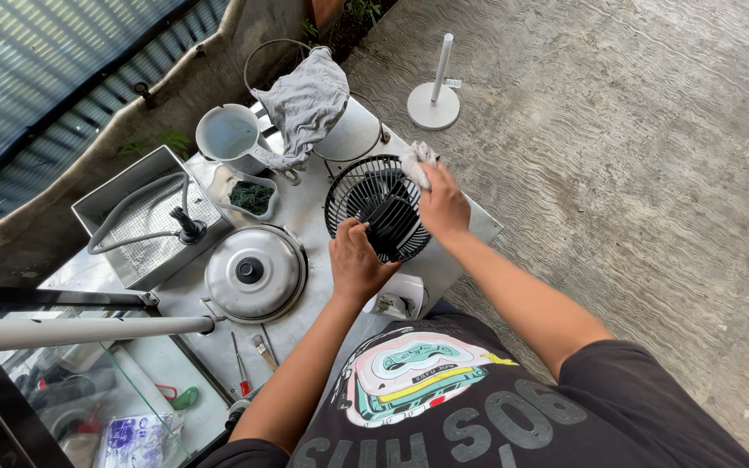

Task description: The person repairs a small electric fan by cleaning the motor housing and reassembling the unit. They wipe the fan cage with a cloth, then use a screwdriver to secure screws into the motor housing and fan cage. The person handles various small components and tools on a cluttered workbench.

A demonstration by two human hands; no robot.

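Left hand: the left hand (pixel 359 260), at the centre of the frame, curls its fingers over the lower left rim of a round black wire fan grille (pixel 381 208), gripping it.
Right hand: the right hand (pixel 442 205), just right of centre, pinches a small crumpled white cloth (pixel 416 161) between its fingers and presses it against the upper right edge of the grille.
Fan grille: it sits tilted between the two hands, above the right end of a grey metal worktable (pixel 309 208); a white fan body (pixel 399 297) lies just below it, near the person's chest.
Pot lid: a round silver metal lid with a black knob (pixel 255 272) rests on the table left of the left hand.
Jug: a white plastic jug (pixel 231 135) stands in the upper middle of the frame, beside a grey rag draped over a round white part (pixel 307 100).
Dish: a small clear dish holding a dark green scrubber (pixel 251 196) lies between the jug and the lid.
Tray: a rectangular metal tray with a grey hose and black nozzle (pixel 145 217) takes up the left of the table.
Small tools: a red-handled screwdriver (pixel 241 368) and a small brush (pixel 263 351) lie below the lid.
Floor: a white stand with a round base and upright pole (pixel 434 95) stands on the rough concrete floor (pixel 635 173) at the upper centre, well apart from the table.
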